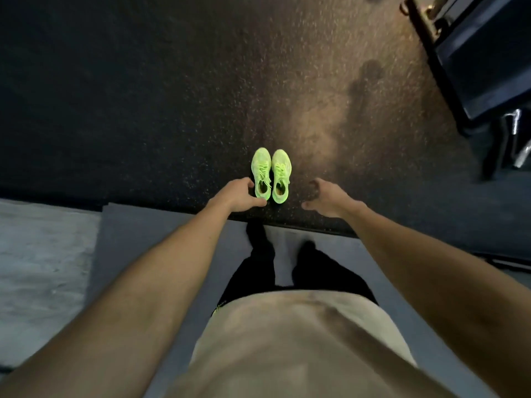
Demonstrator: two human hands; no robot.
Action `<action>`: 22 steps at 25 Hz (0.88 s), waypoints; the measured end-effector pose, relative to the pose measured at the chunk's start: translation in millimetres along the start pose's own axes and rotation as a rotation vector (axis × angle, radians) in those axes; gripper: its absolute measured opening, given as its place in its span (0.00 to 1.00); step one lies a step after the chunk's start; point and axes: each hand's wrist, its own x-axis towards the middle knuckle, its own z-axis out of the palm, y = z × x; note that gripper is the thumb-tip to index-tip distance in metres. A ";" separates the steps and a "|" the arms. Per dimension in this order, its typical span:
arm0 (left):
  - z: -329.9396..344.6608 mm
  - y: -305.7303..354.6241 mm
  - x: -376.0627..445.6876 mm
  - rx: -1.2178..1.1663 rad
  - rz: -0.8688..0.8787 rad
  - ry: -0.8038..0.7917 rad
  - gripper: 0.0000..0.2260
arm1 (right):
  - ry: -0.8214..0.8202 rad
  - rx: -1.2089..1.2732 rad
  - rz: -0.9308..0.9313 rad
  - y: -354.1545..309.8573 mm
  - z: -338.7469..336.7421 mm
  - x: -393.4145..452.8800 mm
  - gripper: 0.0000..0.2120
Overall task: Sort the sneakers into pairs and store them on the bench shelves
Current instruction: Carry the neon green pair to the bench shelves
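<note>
Two neon green sneakers stand side by side on the dark speckled floor, toes pointing away from me: the left sneaker [261,173] and the right sneaker [281,175]. My left hand [240,195] is at the heel of the left sneaker, with thumb and fingers curled beside it and touching its heel edge. My right hand [324,198] hovers to the right of the pair with fingers spread and curled, a clear gap from the right sneaker. No bench shelves are in view.
I stand on a grey mat [161,239] whose edge meets the speckled floor. A dark padded piece of gym equipment with metal legs [488,67] fills the upper right. A lighter grey floor patch [37,268] lies at the left.
</note>
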 end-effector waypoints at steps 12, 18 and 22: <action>109.7 -99.8 294.5 0.048 -0.097 -0.103 0.31 | -0.063 0.067 0.110 79.6 151.0 294.8 0.30; 188.0 -162.4 434.1 0.123 -0.056 -0.074 0.28 | -0.070 -0.041 0.079 131.2 241.3 429.8 0.30; 235.9 -188.8 496.0 0.199 0.004 -0.099 0.24 | -0.008 -0.119 -0.021 142.7 292.4 484.1 0.26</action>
